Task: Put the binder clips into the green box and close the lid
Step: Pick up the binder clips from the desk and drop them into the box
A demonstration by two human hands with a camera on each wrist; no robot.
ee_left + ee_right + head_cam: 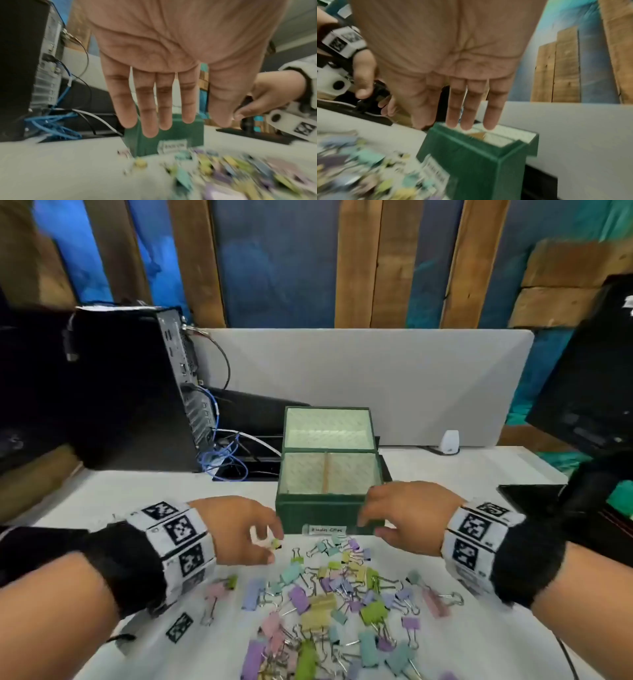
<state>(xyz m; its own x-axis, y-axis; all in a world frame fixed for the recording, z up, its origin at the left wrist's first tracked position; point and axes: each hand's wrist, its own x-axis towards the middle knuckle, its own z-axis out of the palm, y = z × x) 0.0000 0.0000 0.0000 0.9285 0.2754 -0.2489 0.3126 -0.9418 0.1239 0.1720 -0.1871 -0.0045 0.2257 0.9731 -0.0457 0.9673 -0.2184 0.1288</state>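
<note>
The green box [322, 510] stands mid-table with its lid [327, 409] swung up behind it. Inside, a divider splits it into two compartments, and no clips show in them. A label sits on its front wall. Several pastel binder clips [329, 594] lie scattered on the white table in front of it. My left hand [272, 544] hovers at the box's front left corner, fingers straight and holding nothing, just above a small yellow clip [275, 543]. My right hand [371, 527] hovers at the front right corner, also holding nothing. In the wrist views the box [145, 146] [471, 162] and blurred clips [231, 173] [359, 169] lie below the straight fingers.
A black computer tower [130, 392] with blue cables [222, 463] stands at the back left. A grey divider panel [411, 385] closes off the back of the table. A small white device [449, 441] sits in front of the panel. A black monitor [589, 371] and its base [527, 494] are on the right.
</note>
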